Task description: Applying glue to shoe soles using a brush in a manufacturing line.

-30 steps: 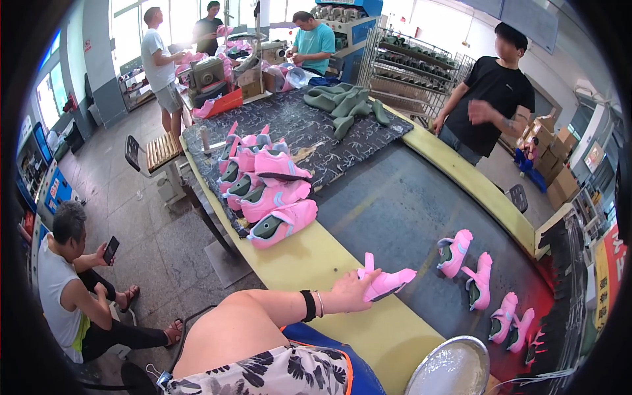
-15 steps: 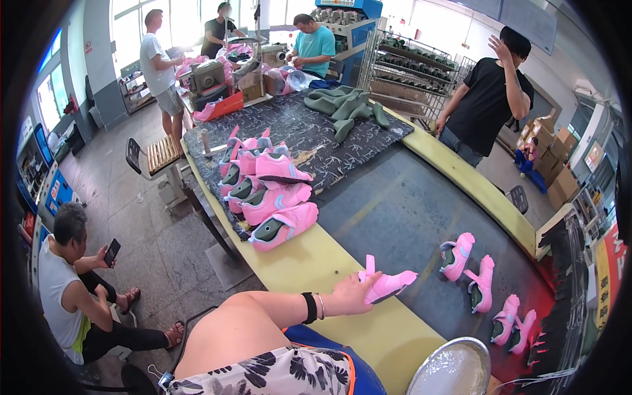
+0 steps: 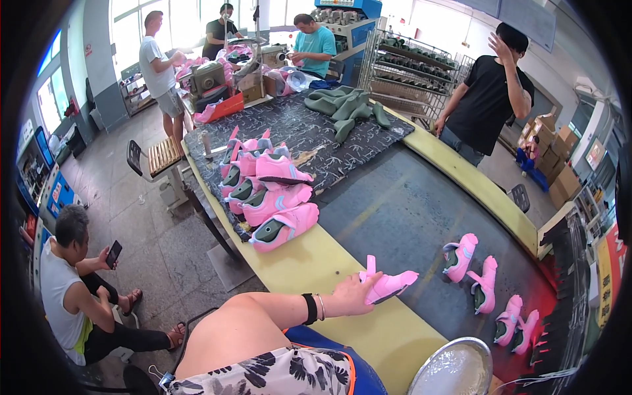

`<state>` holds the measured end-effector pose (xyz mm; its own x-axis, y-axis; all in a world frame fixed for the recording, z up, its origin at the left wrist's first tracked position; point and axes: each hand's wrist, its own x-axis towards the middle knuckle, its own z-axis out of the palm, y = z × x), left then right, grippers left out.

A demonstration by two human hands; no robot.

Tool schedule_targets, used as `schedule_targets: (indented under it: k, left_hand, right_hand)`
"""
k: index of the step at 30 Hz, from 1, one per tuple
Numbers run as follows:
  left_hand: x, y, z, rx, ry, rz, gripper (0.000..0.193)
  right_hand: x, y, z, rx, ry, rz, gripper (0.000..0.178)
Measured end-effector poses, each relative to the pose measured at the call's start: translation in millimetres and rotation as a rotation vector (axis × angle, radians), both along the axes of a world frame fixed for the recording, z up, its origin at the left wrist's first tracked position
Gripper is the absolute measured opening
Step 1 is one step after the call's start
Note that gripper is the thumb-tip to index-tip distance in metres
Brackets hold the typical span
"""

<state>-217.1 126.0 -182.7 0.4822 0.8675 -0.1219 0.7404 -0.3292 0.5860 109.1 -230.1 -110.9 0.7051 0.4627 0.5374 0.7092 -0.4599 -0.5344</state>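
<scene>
My left hand [image 3: 352, 294] is closed around the heel end of a pink shoe [image 3: 393, 286]. The shoe's toe points right and its strap sticks up. It is held above the front edge of the grey belt [image 3: 388, 197], over the yellow table edge [image 3: 395, 329]. My right hand is out of view. To the right, several pink shoes lie on the belt, among them one shoe [image 3: 461, 258] and another with a raised strap [image 3: 484, 286]. A pile of pink shoes [image 3: 280, 204] with dark green lasts inside sits on the left.
A round metal pan [image 3: 454, 368] with pale content stands at the front right. Green lasts [image 3: 349, 108] lie on the dark patterned sheet [image 3: 342, 164]. Dark strips [image 3: 559, 322] hang over a red-lit opening at right. A person in black [image 3: 490, 99] stands across the belt; a seated person [image 3: 72, 283] holds a phone.
The loose shoes on the belt have shifted slightly to the right, toward the dark strips. My left hand and its shoe have barely moved.
</scene>
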Motion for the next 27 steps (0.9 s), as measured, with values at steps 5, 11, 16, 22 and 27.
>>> schedule_targets:
  k: [5, 11, 16, 22, 27]
  left_hand:
    - [0, 1, -2, 0.005, -0.015, 0.010, 0.091]
    - [1, 0, -1, -0.001, -0.019, 0.020, 0.091]
    - [0, 2, -2, 0.000, -0.025, 0.028, 0.090]
    - [0, 3, -4, 0.002, -0.037, 0.019, 0.090]
    - [0, 3, -6, -0.004, -0.021, 0.018, 0.090]
  right_hand:
    - [-14, 7, 12, -0.054, 0.145, -0.074, 0.029]
    - [-37, 20, 28, 0.085, 0.183, 0.007, 0.029]
    - [-33, 20, 21, 0.098, 0.166, 0.007, 0.030]
    - [-22, 15, 8, 0.097, 0.164, 0.000, 0.029]
    - [-20, 13, 5, 0.130, 0.170, -0.017, 0.029]
